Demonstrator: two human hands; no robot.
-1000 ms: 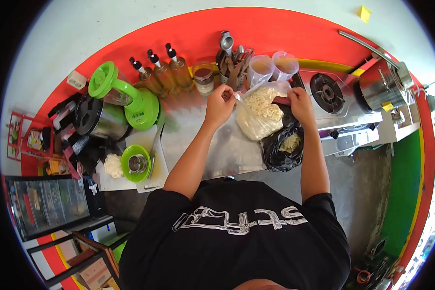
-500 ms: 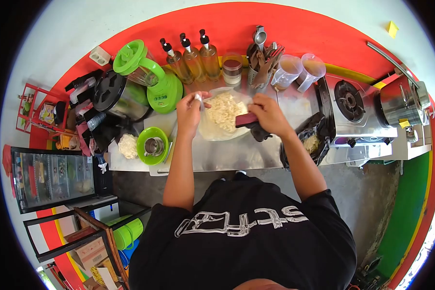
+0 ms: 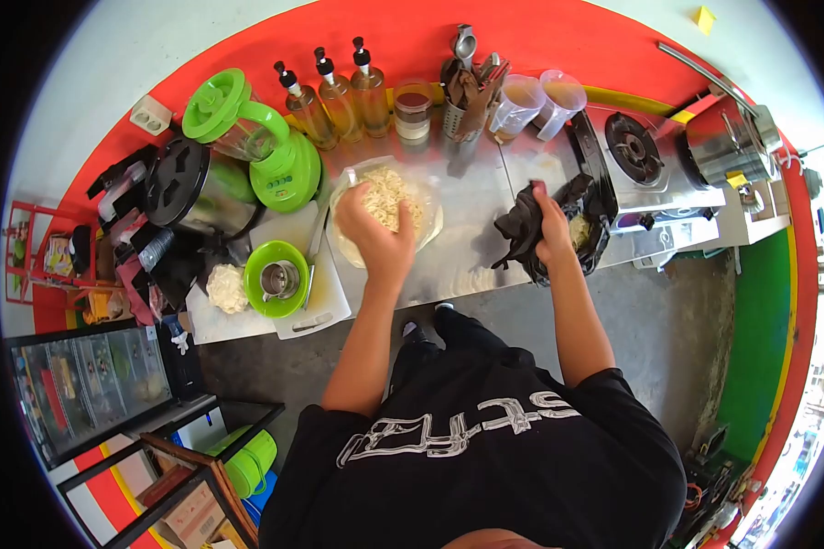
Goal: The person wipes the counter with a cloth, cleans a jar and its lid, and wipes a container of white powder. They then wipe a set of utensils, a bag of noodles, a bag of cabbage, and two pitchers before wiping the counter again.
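My left hand [image 3: 378,240] is over a clear plastic bag [image 3: 350,249] of pale chopped food [image 3: 389,194], thumb and fingers apart at its left side. To the right, my right hand [image 3: 552,229] grips a crumpled black plastic bag [image 3: 522,225], with a bit of maroon showing at the fingertips. That bag hangs over the counter's right part, beside another black plastic bag [image 3: 602,240] holding pale scraps.
On the left, a white cutting board [image 3: 325,306] carries a green bowl [image 3: 254,288] with a metal cup [image 3: 280,279], near a white clump [image 3: 226,287]. A green blender [image 3: 286,174], pump bottles [image 3: 369,96] and plastic jugs [image 3: 519,105] line the back. A stove [image 3: 634,148] stands right.
My right hand has moved right, carrying the black bag and maroon piece away from the chopped food. My left hand has shifted from the clear bag's upper edge down over its left side.
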